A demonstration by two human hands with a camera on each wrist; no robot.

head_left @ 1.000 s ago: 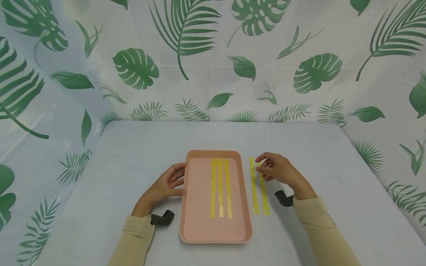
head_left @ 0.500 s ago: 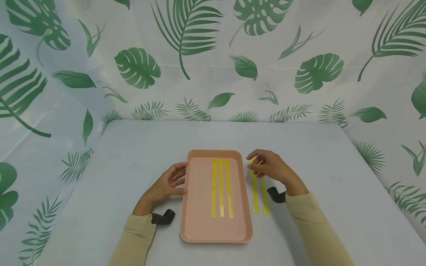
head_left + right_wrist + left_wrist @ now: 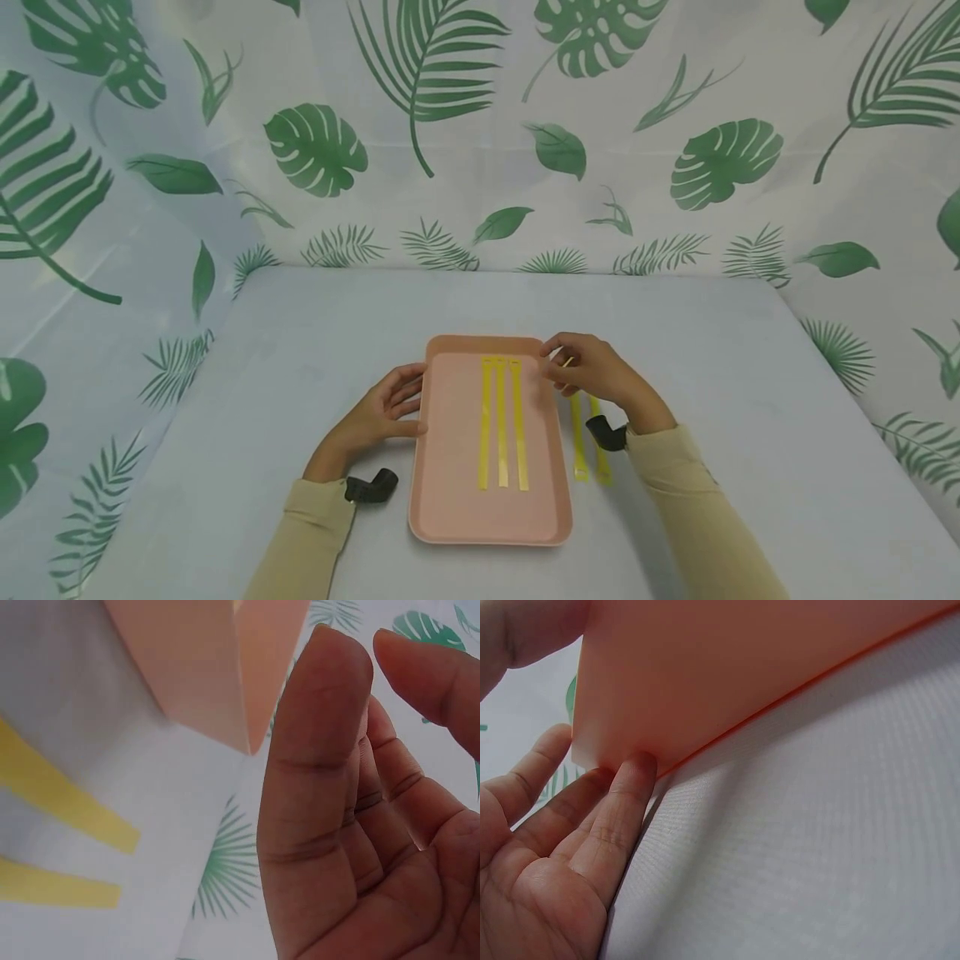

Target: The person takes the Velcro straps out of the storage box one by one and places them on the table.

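Tray (image 3: 450, 500), pink and rectangular with a raised rim, lies on the tabletop (image 3: 330, 325) between my two hands, long sides running away from me. My left hand (image 3: 372, 419) rests along its left side: thumb set wide of the fingers, fingertips touching the outer wall, not wrapped round it. My right hand (image 3: 596, 371) is empty, fingers loosely bent, a narrow gap between thumb and forefinger; it hangs at the tray's far right corner, and I cannot tell whether any fingertip touches the rim. Technique, my judgement: left-hand contact wants to be light and even, enough to steady the tray without sliding or tipping it; right-hand fingertips do best squared up to the wall before any pressure, and clear of the straps, which look thin and flat and would likely skew at a nudge. Positions: three yellow straps (image 3: 502, 425) lie inside the tray, side by side, broad ends at the far edge, to the left of my right hand. Two more yellow straps (image 3: 577, 433) lie on the tabletop just beside the tray's right side, broad ends nearest me, far ends partly hidden by my right hand in the head view.
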